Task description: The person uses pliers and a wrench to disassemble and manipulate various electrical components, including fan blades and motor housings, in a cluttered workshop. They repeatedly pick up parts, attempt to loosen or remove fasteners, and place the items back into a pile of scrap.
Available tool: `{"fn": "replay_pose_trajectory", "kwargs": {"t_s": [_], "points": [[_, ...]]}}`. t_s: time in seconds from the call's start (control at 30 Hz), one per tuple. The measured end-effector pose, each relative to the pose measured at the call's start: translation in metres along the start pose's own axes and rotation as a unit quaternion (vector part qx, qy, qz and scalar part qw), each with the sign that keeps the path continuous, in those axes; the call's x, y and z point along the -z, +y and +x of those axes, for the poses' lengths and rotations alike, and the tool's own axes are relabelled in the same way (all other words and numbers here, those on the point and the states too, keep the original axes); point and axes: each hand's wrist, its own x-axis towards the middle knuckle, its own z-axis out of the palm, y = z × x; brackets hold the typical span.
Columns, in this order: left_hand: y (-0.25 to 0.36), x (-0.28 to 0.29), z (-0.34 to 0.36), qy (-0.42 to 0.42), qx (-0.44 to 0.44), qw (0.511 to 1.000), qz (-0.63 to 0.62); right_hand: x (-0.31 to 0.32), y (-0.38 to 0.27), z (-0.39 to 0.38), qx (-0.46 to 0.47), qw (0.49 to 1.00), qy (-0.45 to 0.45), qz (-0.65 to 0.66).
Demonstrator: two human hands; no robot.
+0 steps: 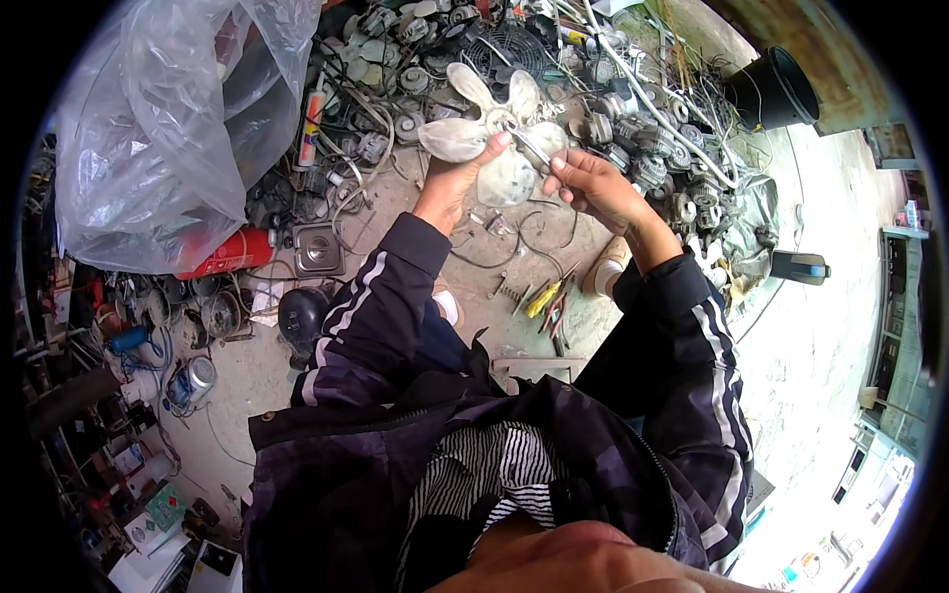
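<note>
A dirty white fan blade wheel (506, 180) with several rounded petals is held up over the floor. My left hand (457, 184) grips it from the left, its thumb pressed near the hub. From the right, my right hand (601, 190) pinches a slim, shiny metal tool (531, 146), whose exact kind I cannot make out. The tool's far end reaches the hub at the middle of the wheel. Below, on the concrete between my feet, lie yellow-handled pliers (542, 299) and red-handled pliers (560, 318) with some small metal parts.
Small motors (647, 148) and tangled wires are heaped ahead and to the right. A large clear plastic bag (148, 148) bulges at left, above a red cylinder (234, 253). Nearby sit a square metal lid (318, 248) and a black rounded object (303, 314). A black bucket (776, 91) lies far right.
</note>
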Motion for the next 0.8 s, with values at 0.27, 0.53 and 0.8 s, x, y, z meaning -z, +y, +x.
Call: {"fn": "replay_pose_trajectory", "kwargs": {"t_s": [0.27,0.53,0.8], "points": [[0.006,-0.007,-0.008,0.004,-0.028,0.998,0.049,0.0,0.004,0.002,-0.026,0.998,-0.014,-0.054],[0.016,-0.008,-0.012,-0.072,-0.015,0.986,0.149,0.038,-0.013,0.008,0.085,0.944,0.093,-0.304],[0.017,-0.015,-0.017,-0.042,0.04,0.996,0.074,0.037,-0.022,-0.007,0.041,0.994,0.059,-0.078]]}}
